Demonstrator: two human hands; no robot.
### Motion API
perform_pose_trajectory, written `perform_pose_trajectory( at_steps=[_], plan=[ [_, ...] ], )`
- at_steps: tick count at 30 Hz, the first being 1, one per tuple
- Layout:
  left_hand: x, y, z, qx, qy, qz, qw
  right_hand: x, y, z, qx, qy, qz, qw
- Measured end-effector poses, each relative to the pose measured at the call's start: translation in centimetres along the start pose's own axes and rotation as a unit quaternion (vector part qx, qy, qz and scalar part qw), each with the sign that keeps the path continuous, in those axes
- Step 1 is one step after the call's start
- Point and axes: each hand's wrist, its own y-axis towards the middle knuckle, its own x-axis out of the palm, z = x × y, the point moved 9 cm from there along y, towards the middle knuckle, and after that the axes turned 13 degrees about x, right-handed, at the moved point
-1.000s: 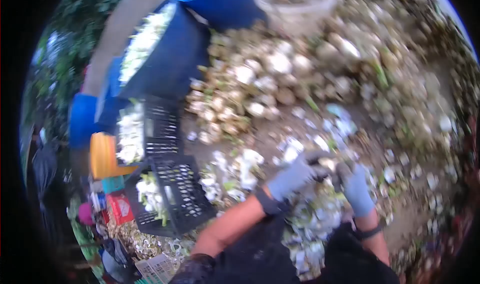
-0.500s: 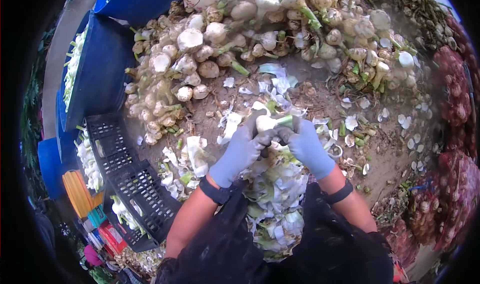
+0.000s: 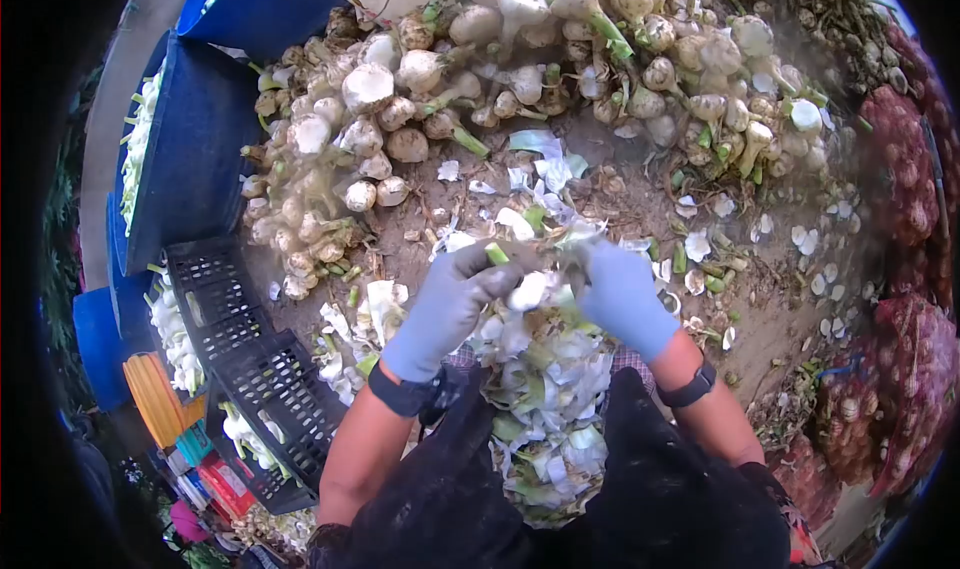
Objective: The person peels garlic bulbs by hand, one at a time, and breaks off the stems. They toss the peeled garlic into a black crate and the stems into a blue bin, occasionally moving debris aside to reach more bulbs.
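A white garlic bulb [image 3: 530,291] is in my gloved left hand [image 3: 455,299], whose fingers are closed round it. Its cut green stem [image 3: 497,254] pokes up between the fingers. Just right of the bulb is my gloved right hand [image 3: 622,297], its fingers bent together and slightly blurred; what they pinch, if anything, is hidden. Below both hands, a heap of peeled garlic skins [image 3: 545,399] lies between my legs. More loose skins [image 3: 545,159] are scattered on the soil ahead.
A large pile of unpeeled garlic [image 3: 400,99] curves across the far side. To the left stand blue tubs [image 3: 200,149] and black perforated crates [image 3: 260,359] with pale garlic. Red mesh sacks of garlic [image 3: 910,379] line the right, and an orange container [image 3: 160,399] sits lower left.
My hands have moved slightly apart, the left one leftward and turned. The garlic bulb has tilted, its stem swinging from pointing right to pointing up-left.
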Motion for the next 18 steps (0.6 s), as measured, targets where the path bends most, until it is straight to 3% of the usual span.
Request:
perform_pose_trajectory(
  at_steps=[2,3,4,5,6,7,8,9,10,11,12,13,14,15,16,17,18],
  plan=[
    [0.0,1.2,2.0,-0.018,-0.053,0.020,0.998,3.1,-4.4,-3.2,-0.101,-0.036,-0.179,0.978],
    [0.1,1.8,3.0,-0.046,-0.107,0.039,0.992,5.2,-6.0,-3.3,-0.092,-0.092,-0.264,0.956],
    [-1.6,2.9,5.1,-0.011,-0.020,0.052,0.998,5.9,-7.1,-3.4,-0.116,-0.076,-0.306,0.942],
    [-3.6,5.0,6.4,0.051,-0.123,0.081,0.988,5.5,-6.7,-3.0,-0.115,-0.082,-0.302,0.943],
    [-5.5,7.2,10.8,0.127,-0.132,0.128,0.975,4.7,-6.0,-2.8,-0.103,-0.042,-0.282,0.953],
    [-8.4,8.6,17.4,0.236,0.116,0.122,0.957,3.8,-5.2,-2.7,-0.093,-0.001,-0.262,0.961],
    [-10.3,10.5,21.6,0.227,-0.144,0.047,0.962,1.6,-3.8,-3.8,-0.099,0.031,-0.277,0.955],
    [-11.3,11.3,25.3,0.202,-0.390,-0.035,0.898,-1.3,-1.7,-4.8,-0.173,0.066,-0.195,0.963],
    [-12.7,11.3,27.4,0.254,-0.350,-0.051,0.900,-3.8,1.1,-3.9,-0.185,0.104,-0.099,0.972],
    [-13.3,11.4,28.8,0.306,-0.309,-0.067,0.898,-7.0,5.1,-2.7,-0.080,0.030,0.004,0.996],
    [-14.1,11.5,27.7,0.351,-0.150,0.080,0.921,-11.4,8.2,-2.7,-0.069,0.077,0.170,0.980],
    [-11.2,11.1,26.1,0.360,0.019,0.095,0.928,-14.5,10.5,-2.2,-0.016,-0.001,0.303,0.953],
    [-9.3,11.2,22.1,0.302,-0.035,0.068,0.950,-15.5,13.3,-1.4,0.030,-0.063,0.336,0.939],
    [-7.5,11.0,19.0,0.262,0.014,0.100,0.960,-15.6,15.4,-0.9,0.031,-0.066,0.345,0.936],
    [-6.3,11.0,15.1,0.148,0.029,0.119,0.981,-14.3,18.0,0.3,0.062,-0.028,0.271,0.960],
    [-5.7,10.6,12.1,0.139,0.027,0.130,0.981,-13.0,19.4,1.2,0.092,0.013,0.194,0.977],
    [-4.8,10.0,10.4,0.125,0.082,0.124,0.981,-13.2,18.8,0.8,0.095,0.011,0.197,0.976]
  ],
)
